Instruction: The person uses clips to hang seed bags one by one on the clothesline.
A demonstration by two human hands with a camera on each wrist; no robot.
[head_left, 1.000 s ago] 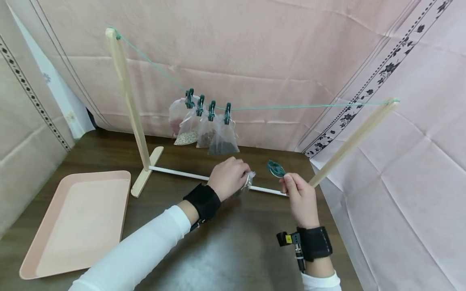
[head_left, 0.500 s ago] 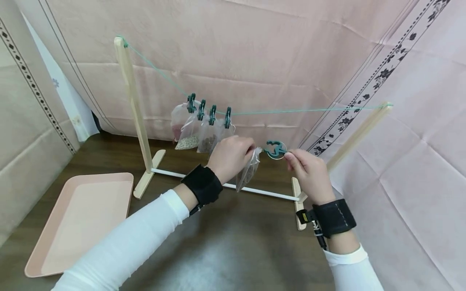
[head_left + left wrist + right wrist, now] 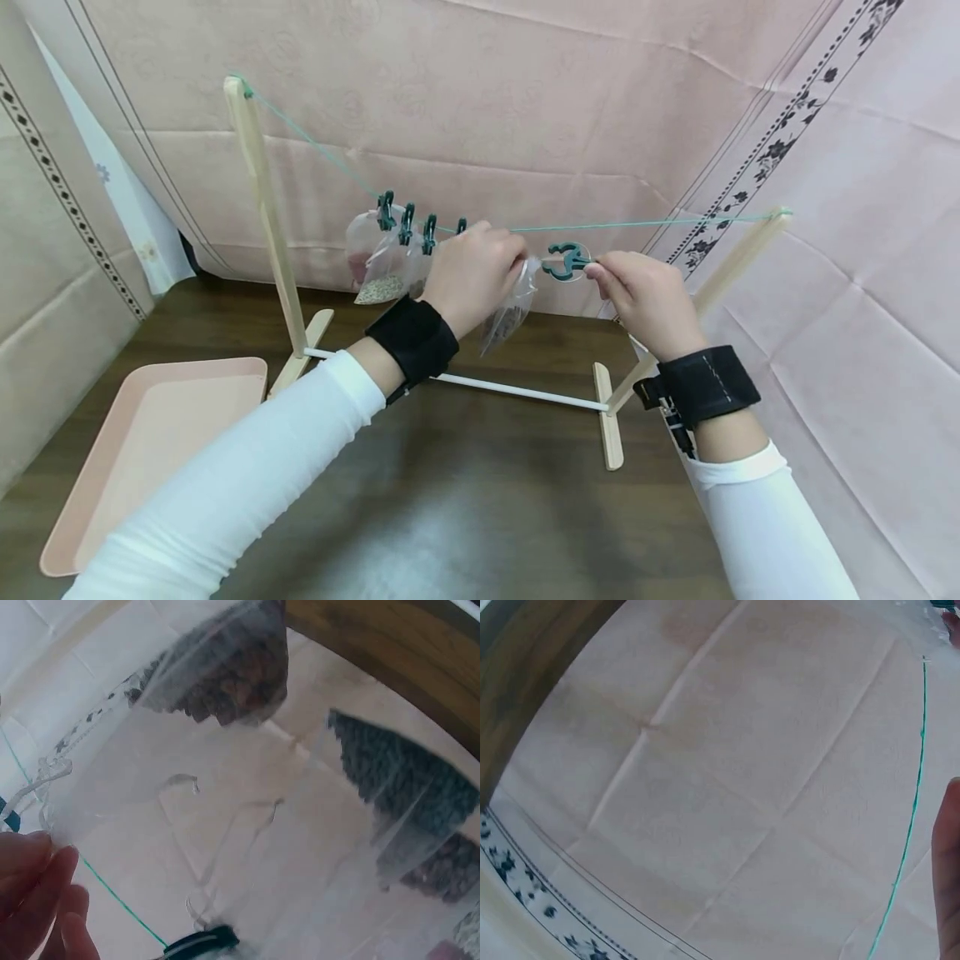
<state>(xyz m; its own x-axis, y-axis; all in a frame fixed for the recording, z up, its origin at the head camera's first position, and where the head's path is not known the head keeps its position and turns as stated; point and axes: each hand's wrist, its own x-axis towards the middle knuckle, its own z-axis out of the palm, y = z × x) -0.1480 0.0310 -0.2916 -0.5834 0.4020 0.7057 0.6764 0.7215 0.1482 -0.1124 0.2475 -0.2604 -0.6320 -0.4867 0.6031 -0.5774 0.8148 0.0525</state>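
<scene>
My left hand (image 3: 480, 267) pinches the gathered top of a sheer drawstring bag (image 3: 512, 308), which hangs below the fingers with dark brown bits in its bottom. The left wrist view shows its white drawstring (image 3: 56, 776) by the fingertips. To the right, my right hand (image 3: 645, 296) pinches a green clothespin (image 3: 566, 261) by its handle end, its mouth spread wide toward the bag. Both hands are just below the green line (image 3: 600, 226). Several filled sheer bags (image 3: 384, 287) hang left of them from green clothespins (image 3: 386, 211), partly hidden by my left hand.
Wooden posts stand at left (image 3: 262, 192) and right (image 3: 738, 258), holding the line. A white rod (image 3: 525, 390) joins their feet low over the dark table (image 3: 480, 483). A pink tray (image 3: 161, 450) lies at left. Pale patterned cloth (image 3: 480, 100) encloses the back and sides.
Both hands have risen toward the line, carrying the bag and the clothespin. The clothespin has turned and its mouth has spread. My left hand now covers part of the hanging bags.
</scene>
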